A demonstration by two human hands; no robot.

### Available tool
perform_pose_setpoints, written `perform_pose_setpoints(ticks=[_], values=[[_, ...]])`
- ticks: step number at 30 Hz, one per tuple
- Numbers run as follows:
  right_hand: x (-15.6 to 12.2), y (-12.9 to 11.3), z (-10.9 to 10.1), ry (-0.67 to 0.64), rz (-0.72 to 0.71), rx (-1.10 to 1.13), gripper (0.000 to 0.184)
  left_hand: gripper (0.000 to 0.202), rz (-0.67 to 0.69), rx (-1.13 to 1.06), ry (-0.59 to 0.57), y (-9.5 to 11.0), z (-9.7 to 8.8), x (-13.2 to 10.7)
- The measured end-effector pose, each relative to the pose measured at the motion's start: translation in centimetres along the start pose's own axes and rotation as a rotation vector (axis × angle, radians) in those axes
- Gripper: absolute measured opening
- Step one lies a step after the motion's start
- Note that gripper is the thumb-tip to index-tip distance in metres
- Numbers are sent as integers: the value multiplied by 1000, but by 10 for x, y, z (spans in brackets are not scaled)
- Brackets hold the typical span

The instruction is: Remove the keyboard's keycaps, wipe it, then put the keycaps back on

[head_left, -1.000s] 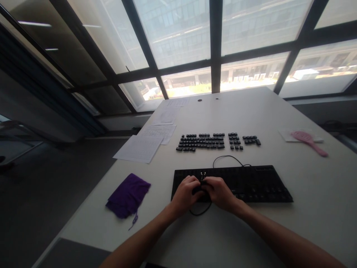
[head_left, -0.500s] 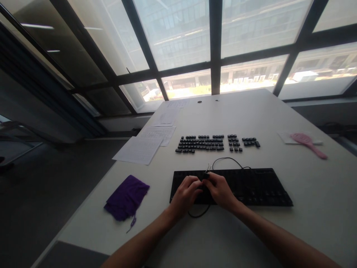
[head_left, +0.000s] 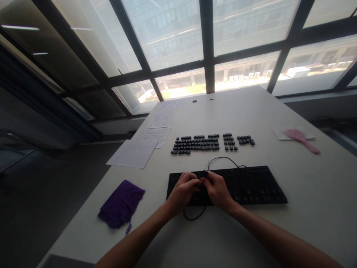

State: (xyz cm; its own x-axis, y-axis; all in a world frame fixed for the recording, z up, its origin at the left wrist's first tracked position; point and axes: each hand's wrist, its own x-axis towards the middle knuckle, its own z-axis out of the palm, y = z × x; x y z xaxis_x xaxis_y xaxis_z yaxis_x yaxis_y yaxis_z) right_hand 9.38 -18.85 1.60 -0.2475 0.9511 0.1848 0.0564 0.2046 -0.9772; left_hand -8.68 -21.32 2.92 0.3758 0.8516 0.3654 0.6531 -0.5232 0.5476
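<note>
A black keyboard (head_left: pixel 251 184) with its keycaps off lies on the white table (head_left: pixel 251 230) in front of me. Both hands meet over its left part. My left hand (head_left: pixel 182 190) is curled, fingers pressed against the keyboard. My right hand (head_left: pixel 216 189) is closed in a pinch on a small wire tool (head_left: pixel 205 172) that sticks up between the hands. The removed black keycaps (head_left: pixel 206 142) lie in ordered rows farther back. A thin black cable (head_left: pixel 223 160) loops behind the keyboard, and another loop shows below my hands.
A purple cloth pouch (head_left: pixel 121 203) lies at the left near the table edge. Sheets of paper (head_left: pixel 139 149) sit at the back left. A pink brush (head_left: pixel 299 138) rests on a white sheet at the right. Large windows rise beyond the table.
The wire tool tilted and dropped lower between my hands. The view shifted slightly to the right and up; both hands stayed over the keyboard's left part.
</note>
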Motion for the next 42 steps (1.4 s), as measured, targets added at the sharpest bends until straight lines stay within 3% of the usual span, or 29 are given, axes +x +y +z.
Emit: perform_pose_setpoints(ticks=[6,8,12,16,19,35,42], values=[[5,4,-1,119,53,19,21,13,-79,-170,-126,6,-7,24],[6,5,0,121,51,29,21,10,-112,-202,-109,0,-10,35],[6,5,0,125,75,47,25,7,-128,-30,90,-40,-11,69],[5,3,0,115,74,46,26,7,-38,248,39,-84,-6,98],[5,2,-1,103,70,45,26,10,-17,365,-4,-100,-2,105],[5,6,-1,93,46,74,27,12,-149,374,152,-117,-1,107],[7,6,-3,102,34,75,25,27,-197,355,180,-110,-9,111]])
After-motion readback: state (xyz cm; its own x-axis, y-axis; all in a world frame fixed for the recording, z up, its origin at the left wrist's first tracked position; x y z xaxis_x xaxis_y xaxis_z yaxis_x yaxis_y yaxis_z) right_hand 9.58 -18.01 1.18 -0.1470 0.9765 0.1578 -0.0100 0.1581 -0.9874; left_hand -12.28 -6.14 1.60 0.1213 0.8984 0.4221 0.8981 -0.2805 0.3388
